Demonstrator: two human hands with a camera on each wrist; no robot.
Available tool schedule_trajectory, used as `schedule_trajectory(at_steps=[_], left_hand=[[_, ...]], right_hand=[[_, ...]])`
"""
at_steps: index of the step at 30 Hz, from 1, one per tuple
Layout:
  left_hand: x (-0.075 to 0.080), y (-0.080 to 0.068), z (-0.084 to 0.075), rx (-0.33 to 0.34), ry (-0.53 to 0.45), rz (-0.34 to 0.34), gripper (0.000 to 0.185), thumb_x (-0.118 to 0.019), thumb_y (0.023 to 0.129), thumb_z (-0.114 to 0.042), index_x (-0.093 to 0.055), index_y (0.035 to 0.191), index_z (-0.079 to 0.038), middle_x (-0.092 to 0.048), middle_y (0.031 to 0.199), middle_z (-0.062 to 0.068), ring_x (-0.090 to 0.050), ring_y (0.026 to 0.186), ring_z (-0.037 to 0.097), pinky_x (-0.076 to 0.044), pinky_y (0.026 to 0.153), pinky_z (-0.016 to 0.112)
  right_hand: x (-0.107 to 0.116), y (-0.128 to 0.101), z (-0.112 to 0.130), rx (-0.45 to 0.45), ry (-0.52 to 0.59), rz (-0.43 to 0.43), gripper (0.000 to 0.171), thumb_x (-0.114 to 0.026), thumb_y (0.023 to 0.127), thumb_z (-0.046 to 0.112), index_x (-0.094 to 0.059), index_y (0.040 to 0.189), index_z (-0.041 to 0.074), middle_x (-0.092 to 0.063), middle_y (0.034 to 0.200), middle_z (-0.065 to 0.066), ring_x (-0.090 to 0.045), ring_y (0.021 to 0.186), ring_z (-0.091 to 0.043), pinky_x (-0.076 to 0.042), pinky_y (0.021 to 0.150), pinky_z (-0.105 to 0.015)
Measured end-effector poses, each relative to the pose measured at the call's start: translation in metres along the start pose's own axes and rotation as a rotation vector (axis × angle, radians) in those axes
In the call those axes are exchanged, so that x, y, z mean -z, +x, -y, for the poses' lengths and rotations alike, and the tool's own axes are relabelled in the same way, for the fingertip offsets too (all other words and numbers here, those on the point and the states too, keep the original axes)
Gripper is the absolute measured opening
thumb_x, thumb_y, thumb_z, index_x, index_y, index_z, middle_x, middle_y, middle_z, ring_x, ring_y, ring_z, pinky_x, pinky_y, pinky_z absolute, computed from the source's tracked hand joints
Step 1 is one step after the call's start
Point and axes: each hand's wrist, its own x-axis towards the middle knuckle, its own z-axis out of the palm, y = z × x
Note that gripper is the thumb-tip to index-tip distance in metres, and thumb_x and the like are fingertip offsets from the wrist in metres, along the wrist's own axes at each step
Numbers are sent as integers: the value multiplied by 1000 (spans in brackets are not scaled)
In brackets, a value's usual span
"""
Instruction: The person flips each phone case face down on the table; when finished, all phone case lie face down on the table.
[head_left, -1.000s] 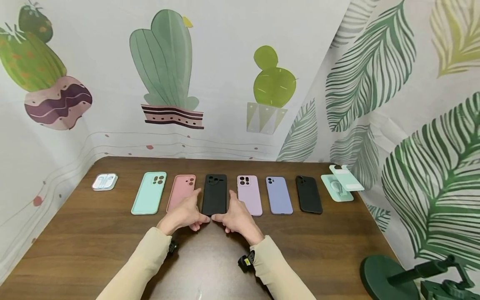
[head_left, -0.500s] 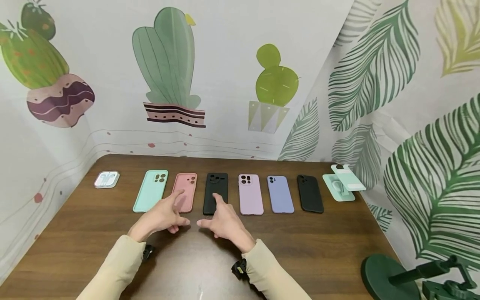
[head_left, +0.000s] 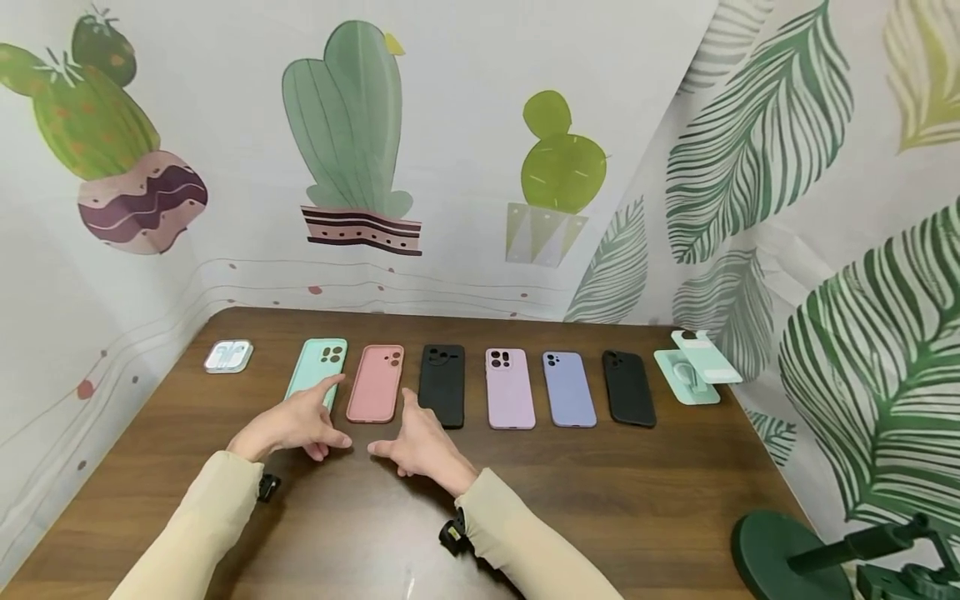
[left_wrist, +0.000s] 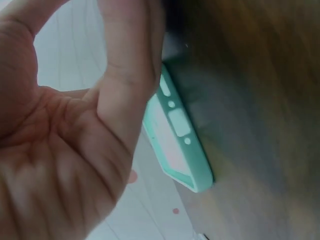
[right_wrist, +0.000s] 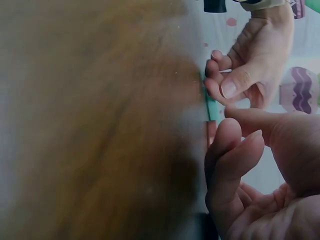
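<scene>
Bent over the lower part of a mint green phone case point(head_left: 318, 358), my left hand point(head_left: 296, 427) has its index finger stretched forward and its thumb out to the right. In the left wrist view the case's side with its cutouts point(left_wrist: 187, 145) shows beside the fingers. My right hand point(head_left: 423, 440) hovers just below the gap between a pink phone case point(head_left: 375, 385) and a black phone case point(head_left: 441, 383), index finger pointing away and thumb to the left. Nothing is between the fingers of either hand. The pink case lies between the two hands, all its outline visible.
Right of the black case lie a lilac phone case point(head_left: 510, 392), a periwinkle one point(head_left: 570, 392) and another black one point(head_left: 628, 390). A small box with white earphones point(head_left: 228, 357) is far left. A mint stand point(head_left: 686, 387) and a dark green lamp-like base point(head_left: 787, 554) sit right.
Both hands have moved left along the row, from either side of the middle black case to either side of the pink one. The view has shifted slightly left.
</scene>
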Motion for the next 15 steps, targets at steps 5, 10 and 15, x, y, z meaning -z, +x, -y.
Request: schedule_trajectory(at_steps=[5,10,15], left_hand=[[1,8,2,8,-21,-7,119,-88,86,-1,-7,172,2,-72,81,15,-72,56,18,-69,59,40],[-2,13,-1,30,1,-30,119,-89,85,0,-8,172,2,-71,79,16,-72,53,20,-69,57,40],[-4,17,-9,49,-13,-34,117,-87,85,3,-9,172,4,-70,77,15,-72,52,19,-68,56,38]], right_hand=[[-9,12,5,8,63,-11,107,-88,95,26,-18,173,4,-60,48,-3,-54,34,-13,-49,36,-26],[-14,19,10,-38,86,-28,107,-90,93,21,-20,171,4,-63,53,-6,-54,32,-13,-52,35,-28],[-16,24,13,-74,101,-49,101,-90,92,18,-25,167,5,-64,55,-8,-54,31,-13,-54,35,-30]])
